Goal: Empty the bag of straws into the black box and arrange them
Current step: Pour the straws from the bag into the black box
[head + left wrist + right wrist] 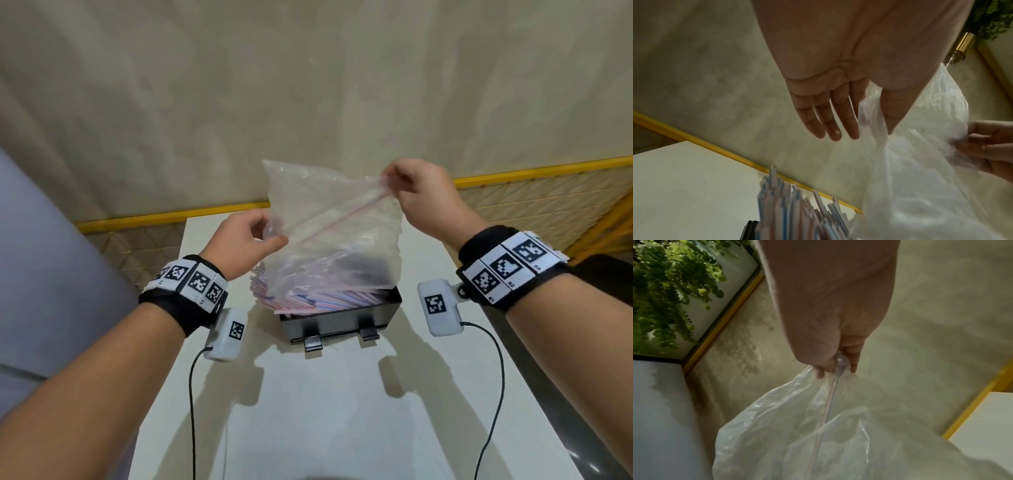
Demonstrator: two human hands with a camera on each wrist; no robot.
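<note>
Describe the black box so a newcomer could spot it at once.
On the white table, between the two forearms, sits the black box, directly under the clear plastic bag. It alone is dark, heaped with striped straws, with two clips on its near wall.

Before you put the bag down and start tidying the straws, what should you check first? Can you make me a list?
1. Bag looks empty: ok, no straws show through the plastic.
2. Straws landed in the black box: ok, but the left ends poke out over the box's edge.
3. Straws lined up neatly: not ok, they lie crisscross.
4. Right hand pinches the bag's seal corner: ok.
5. Left hand holds the bag's other edge: ok.
6. Box steady on the white table: ok, it sits flat.
</note>
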